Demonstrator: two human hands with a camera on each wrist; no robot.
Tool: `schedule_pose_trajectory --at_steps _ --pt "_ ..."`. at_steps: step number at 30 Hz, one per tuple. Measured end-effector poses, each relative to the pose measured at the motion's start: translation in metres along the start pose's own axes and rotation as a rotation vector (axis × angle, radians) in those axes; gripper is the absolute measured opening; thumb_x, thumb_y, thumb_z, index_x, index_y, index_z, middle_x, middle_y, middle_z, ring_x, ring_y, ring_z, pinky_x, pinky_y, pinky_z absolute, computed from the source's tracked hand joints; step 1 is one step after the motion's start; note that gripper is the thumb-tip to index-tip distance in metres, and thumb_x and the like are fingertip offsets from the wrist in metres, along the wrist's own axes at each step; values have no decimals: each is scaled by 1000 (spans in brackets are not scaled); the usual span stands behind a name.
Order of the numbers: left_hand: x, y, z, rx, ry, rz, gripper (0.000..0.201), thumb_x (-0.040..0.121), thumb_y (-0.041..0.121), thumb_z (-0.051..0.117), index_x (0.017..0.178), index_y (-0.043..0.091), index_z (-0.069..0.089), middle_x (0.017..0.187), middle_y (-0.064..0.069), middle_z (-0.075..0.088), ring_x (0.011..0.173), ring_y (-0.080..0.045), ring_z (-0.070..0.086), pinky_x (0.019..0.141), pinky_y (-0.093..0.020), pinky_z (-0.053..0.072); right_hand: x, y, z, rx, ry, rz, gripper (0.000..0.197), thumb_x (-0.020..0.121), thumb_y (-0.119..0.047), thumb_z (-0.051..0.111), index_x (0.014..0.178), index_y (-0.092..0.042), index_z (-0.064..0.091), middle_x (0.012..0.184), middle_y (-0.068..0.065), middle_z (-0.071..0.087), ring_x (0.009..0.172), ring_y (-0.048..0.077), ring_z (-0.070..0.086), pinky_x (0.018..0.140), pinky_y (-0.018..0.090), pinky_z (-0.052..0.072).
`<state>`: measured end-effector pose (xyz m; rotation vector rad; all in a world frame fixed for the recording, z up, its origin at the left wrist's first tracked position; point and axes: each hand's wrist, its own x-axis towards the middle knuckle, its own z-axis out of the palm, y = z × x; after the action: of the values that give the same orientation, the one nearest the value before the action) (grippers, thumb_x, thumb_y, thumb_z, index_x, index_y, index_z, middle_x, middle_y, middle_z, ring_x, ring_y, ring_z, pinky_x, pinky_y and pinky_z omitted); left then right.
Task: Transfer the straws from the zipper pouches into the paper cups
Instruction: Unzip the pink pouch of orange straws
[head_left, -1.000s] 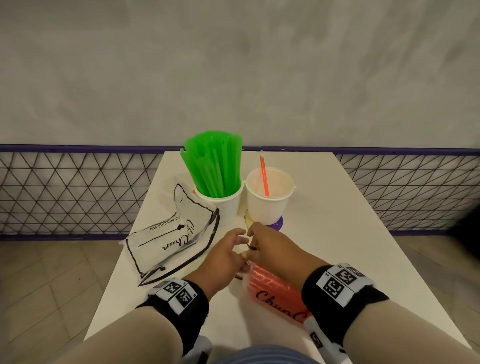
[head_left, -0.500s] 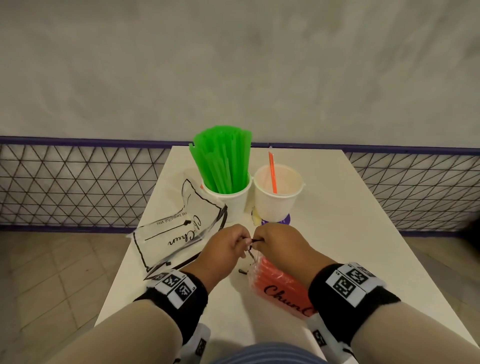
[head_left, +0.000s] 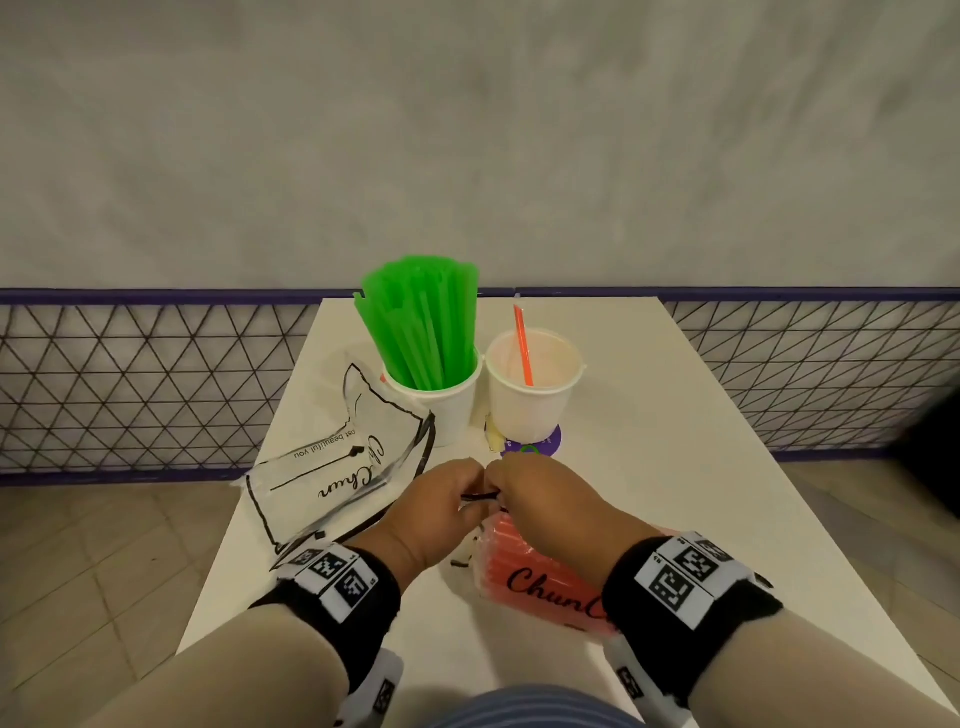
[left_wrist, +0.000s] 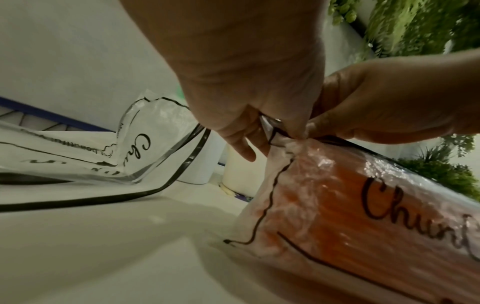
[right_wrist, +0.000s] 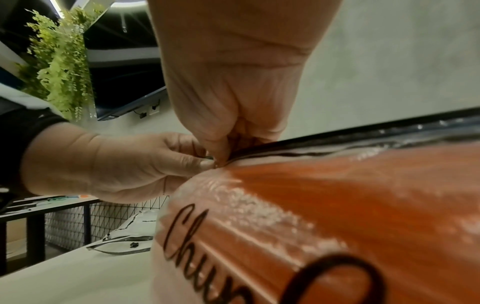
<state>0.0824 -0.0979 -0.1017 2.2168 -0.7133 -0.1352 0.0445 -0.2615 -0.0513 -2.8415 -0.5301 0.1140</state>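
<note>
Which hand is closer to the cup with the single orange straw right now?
The right. The right hand sits just in front of the cup with the single orange straw, pinching the orange-straw pouch at its top edge. The left hand pinches the same edge, further left, nearer the green-straw cup.

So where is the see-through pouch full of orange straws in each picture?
Head: clear zipper pouch of orange straws, bottom centre, under both hands.
Left wrist: pouch, lower right.
Right wrist: pouch, lower right.
Shared landmark: black "Chun" lettering.
</note>
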Motion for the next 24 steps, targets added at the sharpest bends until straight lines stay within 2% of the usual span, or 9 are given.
schedule_pose_trajectory --at_steps 3,5,10,14,16,17,20,22,24 --pt "-2 1 -3 18 20 -66 18 89 23 66 76 22 54 83 4 63 79 -11 60 71 -32 48 1 3 2 36 51 45 3 91 -15 57 89 -15 59 74 -4 49 71 19 51 56 25 36" --pt "-7 -2 -5 10 30 -75 15 91 17 62 78 24 57 81 7 61 78 -8 58 70 -28 46 -3 7 2 5 20 60 13 95 -23 55 99 -14 63 84 1 55 78 22 55 62 33 43" --pt "-16 2 -12 74 -11 -52 13 96 21 54 87 15 62 83 4 61 81 -11 57 76 -32 48 -11 7 -4 -21 3 18 16 96 -21 52 90 -12 63 88 2 56 81 22 54 69 40 48" --pt "-19 4 -29 61 -133 -91 16 80 28 60 68 18 57 75 2 57 73 -12 55 74 -38 48 -12 12 -1 -52 76 8 24 92 -32 60 80 -11 59 81 0 52 75 19 49 64 36 43" --pt "-18 9 -35 30 -229 -139 14 71 30 60 63 21 53 77 1 59 72 -10 54 76 -37 48 -13 12 7 -85 77 -52 18 89 -23 64 77 -11 58 79 2 51 73 21 50 60 37 41" --pt "-17 12 -36 -16 -262 -167 13 73 29 61 67 19 58 80 0 62 74 -9 54 77 -35 48 -15 11 11 -128 84 -86 12 83 -15 69 77 -14 58 76 0 50 70 21 49 57 35 40" --pt "-12 16 -32 -248 -260 -253 10 90 20 61 90 14 68 86 2 66 82 -9 58 83 -30 49 -25 9 23 -135 140 -171 37 57 3 75 81 -21 61 74 -4 51 64 18 49 51 29 40" --pt "-10 15 -26 -220 -299 -212 17 93 15 60 101 27 69 88 8 64 83 -5 58 86 -25 47 -34 8 29 -131 224 -250 34 60 -1 75 84 -21 64 76 -4 55 66 18 50 55 29 43" --pt "-8 17 -21 -132 -350 -161 25 92 21 65 103 43 64 97 15 61 89 4 56 88 -17 42 -42 7 33 -144 315 -332 21 73 -7 67 88 -22 65 81 -5 58 71 16 50 65 27 41"
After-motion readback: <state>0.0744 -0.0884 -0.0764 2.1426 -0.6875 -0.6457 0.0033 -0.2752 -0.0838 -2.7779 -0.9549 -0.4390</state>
